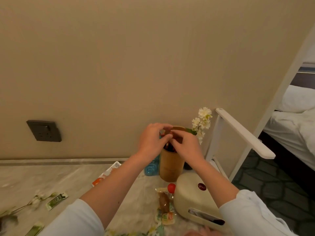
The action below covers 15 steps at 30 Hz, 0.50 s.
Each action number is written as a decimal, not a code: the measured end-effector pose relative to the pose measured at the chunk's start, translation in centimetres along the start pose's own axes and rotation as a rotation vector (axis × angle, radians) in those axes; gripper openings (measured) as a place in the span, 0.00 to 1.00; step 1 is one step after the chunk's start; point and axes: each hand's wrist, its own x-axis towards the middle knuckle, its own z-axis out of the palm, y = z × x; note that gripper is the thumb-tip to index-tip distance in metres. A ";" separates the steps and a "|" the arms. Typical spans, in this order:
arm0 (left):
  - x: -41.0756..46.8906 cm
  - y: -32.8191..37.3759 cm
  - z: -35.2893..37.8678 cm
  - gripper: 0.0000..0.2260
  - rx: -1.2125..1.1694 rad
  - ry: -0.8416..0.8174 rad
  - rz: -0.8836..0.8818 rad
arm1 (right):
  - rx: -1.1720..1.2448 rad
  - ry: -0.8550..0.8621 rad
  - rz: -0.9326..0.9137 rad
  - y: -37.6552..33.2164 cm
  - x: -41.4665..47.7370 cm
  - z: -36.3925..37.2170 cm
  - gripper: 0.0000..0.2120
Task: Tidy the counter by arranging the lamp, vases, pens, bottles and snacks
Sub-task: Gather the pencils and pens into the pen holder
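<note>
Snack packets [164, 206] lie nearest; beyond, left hand [152, 141] and right hand [186, 146] pinch pens [168, 147] standing in a wooden cup [171, 166].

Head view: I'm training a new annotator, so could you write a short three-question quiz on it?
1. True or false: the left hand and the right hand are both at the top of the wooden cup that holds pens.
2. What stands beside the cup on its left? A) blue bottle B) black kettle C) red mug
3. Fill in: the white flowers rise on the cup's ____ side.
Key: 1 true; 2 A; 3 right.
</note>
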 end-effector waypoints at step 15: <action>-7.0 -3.5 -5.2 0.09 -0.284 0.200 -0.215 | 0.214 0.190 -0.229 -6.3 -4.7 3.4 0.14</action>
